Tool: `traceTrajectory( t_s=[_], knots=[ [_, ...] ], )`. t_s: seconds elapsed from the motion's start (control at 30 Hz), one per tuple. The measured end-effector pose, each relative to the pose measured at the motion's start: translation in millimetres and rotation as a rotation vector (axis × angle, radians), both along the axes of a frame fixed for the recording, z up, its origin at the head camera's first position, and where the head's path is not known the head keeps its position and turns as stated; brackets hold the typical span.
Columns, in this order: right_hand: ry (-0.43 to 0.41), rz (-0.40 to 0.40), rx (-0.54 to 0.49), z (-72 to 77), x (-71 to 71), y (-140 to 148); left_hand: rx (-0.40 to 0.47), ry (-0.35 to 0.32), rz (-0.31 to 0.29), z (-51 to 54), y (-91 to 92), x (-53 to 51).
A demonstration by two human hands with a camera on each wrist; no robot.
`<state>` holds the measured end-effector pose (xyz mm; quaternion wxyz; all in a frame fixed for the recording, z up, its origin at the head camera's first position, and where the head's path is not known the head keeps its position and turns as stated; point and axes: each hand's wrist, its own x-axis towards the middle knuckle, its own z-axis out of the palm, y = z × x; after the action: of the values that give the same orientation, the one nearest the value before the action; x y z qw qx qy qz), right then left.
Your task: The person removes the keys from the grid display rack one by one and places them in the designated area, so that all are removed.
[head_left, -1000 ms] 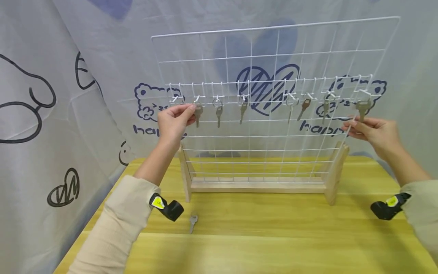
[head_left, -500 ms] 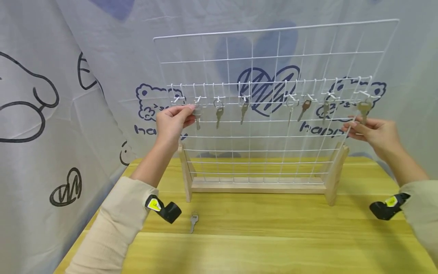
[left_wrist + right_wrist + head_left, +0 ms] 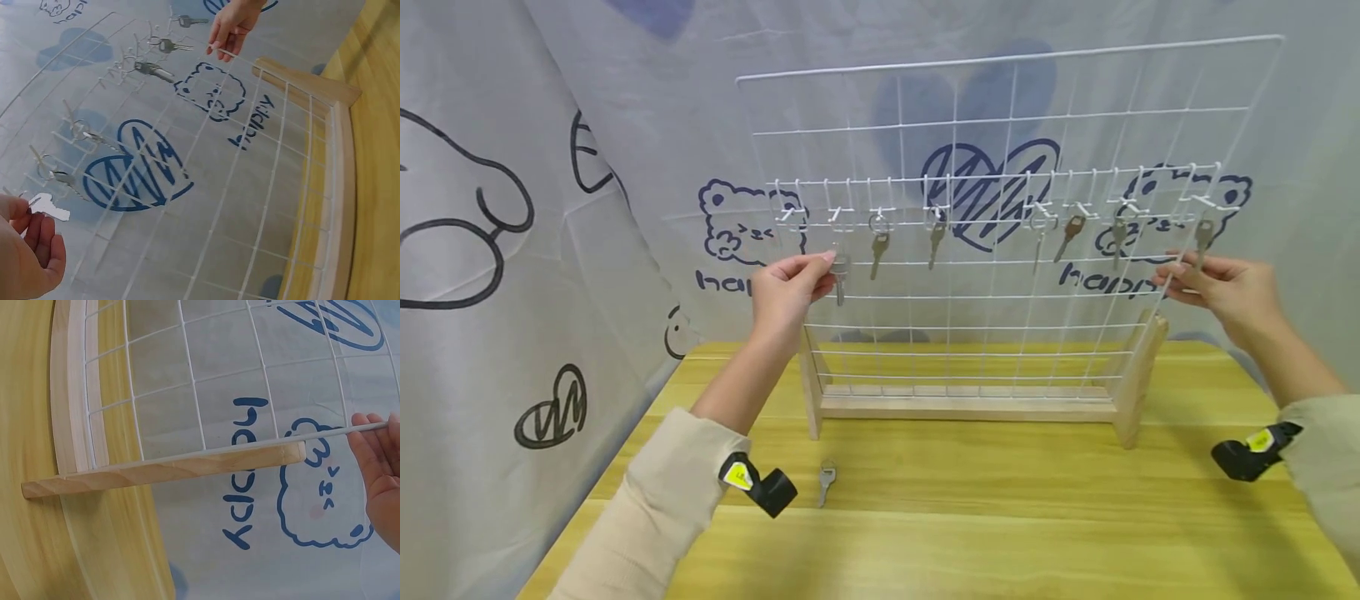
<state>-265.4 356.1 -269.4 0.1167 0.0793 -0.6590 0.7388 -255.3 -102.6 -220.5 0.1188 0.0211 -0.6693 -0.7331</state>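
Note:
Thumb and fingers of my left hand (image 3: 786,296) pinch a silver key (image 3: 840,279), held just below a white hook (image 3: 840,215) near the left side of the white wire grid (image 3: 1007,59). The left wrist view shows this key's bright blade (image 3: 50,207) beyond the fingertips. My right hand (image 3: 1228,292) grips the grid's right edge wire, also seen in the right wrist view with the fingers (image 3: 369,444) around the wire. Just above that hand hangs a key (image 3: 1204,233). Several other keys hang in a row between the hands, among them a brownish key (image 3: 1072,236).
The grid stands upright in a wooden base (image 3: 966,410) on a yellow wood-grain table (image 3: 970,475). One loose key (image 3: 827,483) lies on the table in front of the base's left foot. A printed curtain (image 3: 625,275) hangs behind and to the left.
My left hand has lowered slightly, and the key it pinches has come down away from the hook. The right hand keeps its hold on the grid's edge. The rightmost key has turned.

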Motion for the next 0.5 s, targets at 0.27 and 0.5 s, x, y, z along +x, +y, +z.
traceTrajectory(
  t_s=[0.27,0.5],
  knots=[
    [-0.038,-0.044,0.046,0.7,-0.3,-4,-0.073,-0.106,0.019,-34.1,-2.0,1.8],
    [-0.046,-0.057,0.058,1.1,1.9,-2,-0.105,-0.146,-0.027,-60.6,-8.3,4.3]
  ],
)
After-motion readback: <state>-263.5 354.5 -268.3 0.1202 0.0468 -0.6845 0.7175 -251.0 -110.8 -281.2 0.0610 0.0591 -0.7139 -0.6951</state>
